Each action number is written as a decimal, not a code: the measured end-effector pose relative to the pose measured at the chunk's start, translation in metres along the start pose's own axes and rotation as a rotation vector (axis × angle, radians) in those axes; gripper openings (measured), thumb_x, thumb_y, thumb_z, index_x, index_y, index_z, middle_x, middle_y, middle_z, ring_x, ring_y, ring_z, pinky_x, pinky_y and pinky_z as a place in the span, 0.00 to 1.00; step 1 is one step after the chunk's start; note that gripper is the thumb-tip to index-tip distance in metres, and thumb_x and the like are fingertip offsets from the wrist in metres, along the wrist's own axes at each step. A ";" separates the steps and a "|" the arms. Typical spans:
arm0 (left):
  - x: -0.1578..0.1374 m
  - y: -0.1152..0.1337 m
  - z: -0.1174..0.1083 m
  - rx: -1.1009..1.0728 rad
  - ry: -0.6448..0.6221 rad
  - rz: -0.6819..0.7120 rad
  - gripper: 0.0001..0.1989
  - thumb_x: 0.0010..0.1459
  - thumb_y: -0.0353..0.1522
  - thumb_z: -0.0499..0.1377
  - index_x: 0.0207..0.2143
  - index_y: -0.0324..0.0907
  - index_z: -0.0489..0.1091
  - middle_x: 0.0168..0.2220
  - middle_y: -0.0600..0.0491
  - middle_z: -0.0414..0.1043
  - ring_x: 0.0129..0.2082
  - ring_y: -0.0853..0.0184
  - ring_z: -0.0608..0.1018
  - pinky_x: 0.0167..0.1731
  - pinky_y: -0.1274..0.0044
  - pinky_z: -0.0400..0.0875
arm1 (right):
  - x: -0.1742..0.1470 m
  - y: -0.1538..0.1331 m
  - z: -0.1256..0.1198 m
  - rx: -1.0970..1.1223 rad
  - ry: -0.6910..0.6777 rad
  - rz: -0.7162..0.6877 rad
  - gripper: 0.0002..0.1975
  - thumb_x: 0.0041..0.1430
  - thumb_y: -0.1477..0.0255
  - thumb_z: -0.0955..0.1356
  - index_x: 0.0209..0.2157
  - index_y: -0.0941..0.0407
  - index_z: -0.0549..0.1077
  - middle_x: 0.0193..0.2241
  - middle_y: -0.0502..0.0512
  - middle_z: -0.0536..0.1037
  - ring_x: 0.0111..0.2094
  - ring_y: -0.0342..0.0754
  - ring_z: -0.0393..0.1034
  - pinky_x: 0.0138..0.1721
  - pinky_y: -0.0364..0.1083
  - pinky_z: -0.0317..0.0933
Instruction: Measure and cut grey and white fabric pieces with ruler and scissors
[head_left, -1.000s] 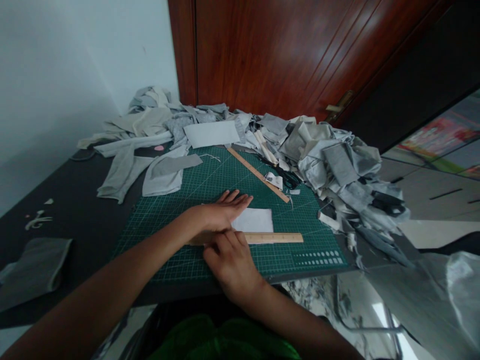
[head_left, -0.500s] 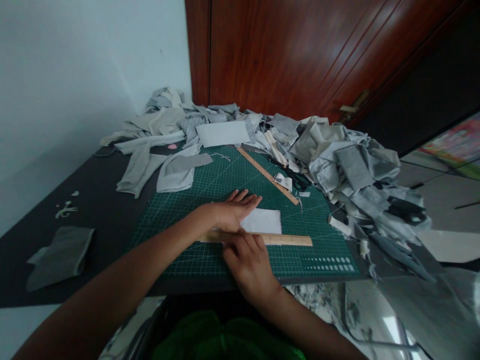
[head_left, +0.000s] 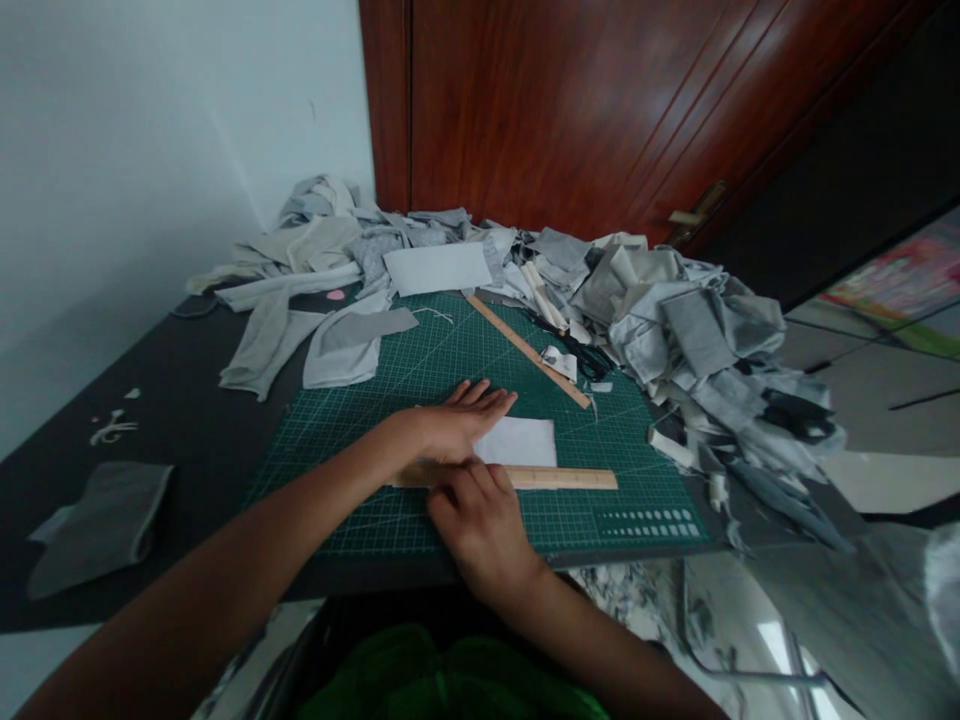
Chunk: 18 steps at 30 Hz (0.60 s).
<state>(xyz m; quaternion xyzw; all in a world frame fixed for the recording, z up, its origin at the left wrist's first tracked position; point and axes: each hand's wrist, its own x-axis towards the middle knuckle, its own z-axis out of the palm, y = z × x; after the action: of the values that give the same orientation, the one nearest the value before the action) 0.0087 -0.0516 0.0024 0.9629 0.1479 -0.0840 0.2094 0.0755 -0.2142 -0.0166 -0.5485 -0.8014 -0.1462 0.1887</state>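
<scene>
My left hand lies flat with spread fingers across a white piece of cloth, its heel by the wooden ruler. The ruler lies sideways over the cloth's near edge. Close below it, my right hand is closed, its curled fingers against the ruler's near side. Whatever those fingers hold is hidden from view. Under everything is a green cutting mat with a printed grid.
A second wooden ruler slants across the mat's far part, beside black-handled scissors. Heaped grey and white fabric scraps line the back and right of the dark table. A folded grey cloth lies at the left.
My right hand has slid a little left along the ruler's near edge. My left hand stays pressed in place, and the whole view has shifted slightly.
</scene>
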 end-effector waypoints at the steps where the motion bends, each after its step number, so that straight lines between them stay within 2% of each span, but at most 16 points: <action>1: 0.001 -0.002 0.002 0.007 0.001 0.004 0.54 0.51 0.31 0.57 0.73 0.42 0.27 0.75 0.44 0.31 0.73 0.49 0.33 0.69 0.56 0.34 | 0.001 0.000 0.000 -0.016 -0.007 -0.009 0.03 0.64 0.77 0.70 0.35 0.55 0.76 0.36 0.56 0.79 0.40 0.54 0.69 0.42 0.51 0.61; 7: 0.004 -0.005 0.003 -0.008 0.005 0.014 0.55 0.52 0.35 0.58 0.73 0.44 0.27 0.75 0.45 0.30 0.73 0.47 0.34 0.69 0.56 0.34 | -0.009 0.010 -0.004 -0.072 -0.037 -0.042 0.04 0.66 0.76 0.68 0.36 0.55 0.75 0.37 0.56 0.78 0.46 0.55 0.68 0.44 0.51 0.60; 12: 0.005 0.000 0.000 0.004 -0.022 -0.036 0.58 0.50 0.36 0.62 0.73 0.40 0.28 0.75 0.41 0.29 0.73 0.47 0.33 0.68 0.55 0.32 | -0.023 0.028 -0.016 -0.105 -0.087 -0.024 0.02 0.64 0.76 0.70 0.36 0.55 0.74 0.40 0.57 0.79 0.40 0.53 0.68 0.43 0.51 0.58; 18: 0.005 0.000 -0.004 -0.046 -0.032 -0.017 0.57 0.48 0.51 0.65 0.73 0.49 0.40 0.75 0.45 0.31 0.73 0.44 0.30 0.68 0.52 0.29 | -0.044 0.047 -0.032 -0.106 -0.158 0.062 0.02 0.63 0.76 0.71 0.38 0.55 0.75 0.37 0.55 0.79 0.38 0.53 0.66 0.43 0.52 0.56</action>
<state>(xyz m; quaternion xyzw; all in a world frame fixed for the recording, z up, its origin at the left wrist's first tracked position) 0.0132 -0.0485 0.0048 0.9550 0.1545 -0.0978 0.2334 0.1386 -0.2478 -0.0076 -0.5922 -0.7875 -0.1388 0.0998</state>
